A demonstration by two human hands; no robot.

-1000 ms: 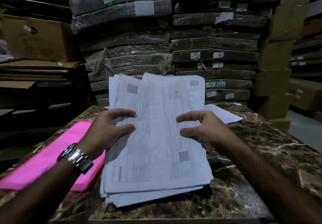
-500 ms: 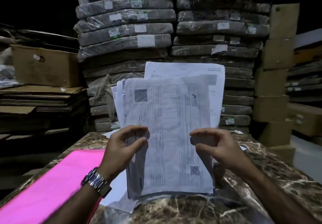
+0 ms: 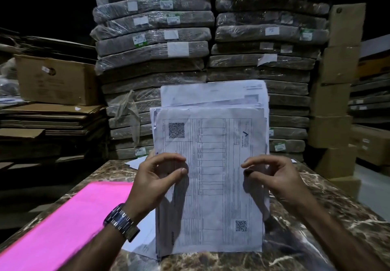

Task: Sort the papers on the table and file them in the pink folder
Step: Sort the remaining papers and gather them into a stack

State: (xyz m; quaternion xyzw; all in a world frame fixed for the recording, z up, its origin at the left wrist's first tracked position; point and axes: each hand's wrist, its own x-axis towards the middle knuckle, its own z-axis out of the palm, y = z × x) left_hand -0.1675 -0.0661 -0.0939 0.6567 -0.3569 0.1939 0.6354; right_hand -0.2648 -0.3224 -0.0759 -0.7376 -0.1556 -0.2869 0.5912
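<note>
A thick stack of white printed papers stands upright on its lower edge on the marble table. My left hand, with a metal watch on the wrist, grips the stack's left side. My right hand grips its right side, thumb in front. The front sheet shows a table grid and two QR codes. Taller sheets stick up behind it. The pink folder lies flat and closed on the table, left of the stack. A loose sheet lies beneath my left forearm.
Behind the table rise two tall stacks of plastic-wrapped grey bundles. Cardboard boxes and flattened cartons sit at the left, more boxes at the right. Another sheet lies at the table's far edge.
The stack lay flat on the table a second ago. Both hands have lifted it upright onto its lower edge, and the sheets now sit more squarely together.
</note>
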